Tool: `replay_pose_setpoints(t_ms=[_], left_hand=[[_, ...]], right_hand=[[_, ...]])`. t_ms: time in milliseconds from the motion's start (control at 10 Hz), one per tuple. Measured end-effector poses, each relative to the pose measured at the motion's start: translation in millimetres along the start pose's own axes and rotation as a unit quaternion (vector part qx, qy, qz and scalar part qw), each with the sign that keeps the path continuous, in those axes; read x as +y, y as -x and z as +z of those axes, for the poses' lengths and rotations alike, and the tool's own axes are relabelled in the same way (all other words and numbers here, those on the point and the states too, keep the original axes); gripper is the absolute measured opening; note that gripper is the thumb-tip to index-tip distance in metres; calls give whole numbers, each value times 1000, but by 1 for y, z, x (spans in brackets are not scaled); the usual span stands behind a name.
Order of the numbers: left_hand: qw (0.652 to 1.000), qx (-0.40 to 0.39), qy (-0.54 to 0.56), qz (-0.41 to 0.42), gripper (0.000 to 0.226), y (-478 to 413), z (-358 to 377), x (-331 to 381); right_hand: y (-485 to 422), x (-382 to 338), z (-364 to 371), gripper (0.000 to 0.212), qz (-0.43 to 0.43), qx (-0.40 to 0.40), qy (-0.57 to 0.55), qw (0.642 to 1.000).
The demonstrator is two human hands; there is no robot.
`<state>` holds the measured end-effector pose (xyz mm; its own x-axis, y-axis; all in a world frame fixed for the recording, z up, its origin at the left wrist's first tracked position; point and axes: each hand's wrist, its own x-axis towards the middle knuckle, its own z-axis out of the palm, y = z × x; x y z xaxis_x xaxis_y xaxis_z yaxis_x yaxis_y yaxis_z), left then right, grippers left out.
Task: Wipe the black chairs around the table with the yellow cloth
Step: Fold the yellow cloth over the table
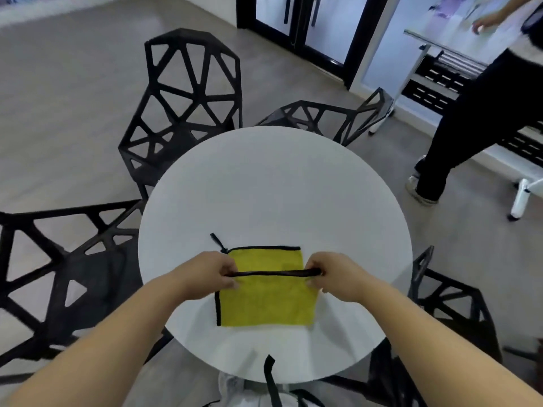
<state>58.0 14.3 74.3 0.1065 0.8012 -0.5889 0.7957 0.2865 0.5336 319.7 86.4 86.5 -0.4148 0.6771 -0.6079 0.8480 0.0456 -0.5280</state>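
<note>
A yellow cloth (266,301) with black trim lies on the near part of the round white table (273,186). My left hand (210,274) pinches its black edge at the left end, and my right hand (332,274) pinches the same edge at the right end, so the fold is stretched between them above the cloth's far half. Black open-frame chairs stand around the table: one at the far left (188,92), one at the back (329,118), one at the near left (58,274), one at the near right (452,312).
Another person in black trousers (470,121) stands at the right beside a white trolley (440,69). Glass doors with black frames (296,22) are at the back. Grey floor spreads to the far left.
</note>
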Motion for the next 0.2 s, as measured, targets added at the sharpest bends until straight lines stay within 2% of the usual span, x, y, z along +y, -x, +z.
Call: replay_pose_setpoints(t_ms=[100,200], left_hand=[[998,55,8,-8,7,-13,-8,6],[993,109,27,-36,20,-24,-14,8]], right_hand=[[-16,-7,-3,11,10,63,-13,998],[-30,-11,-6,26,22,125,-16,992]])
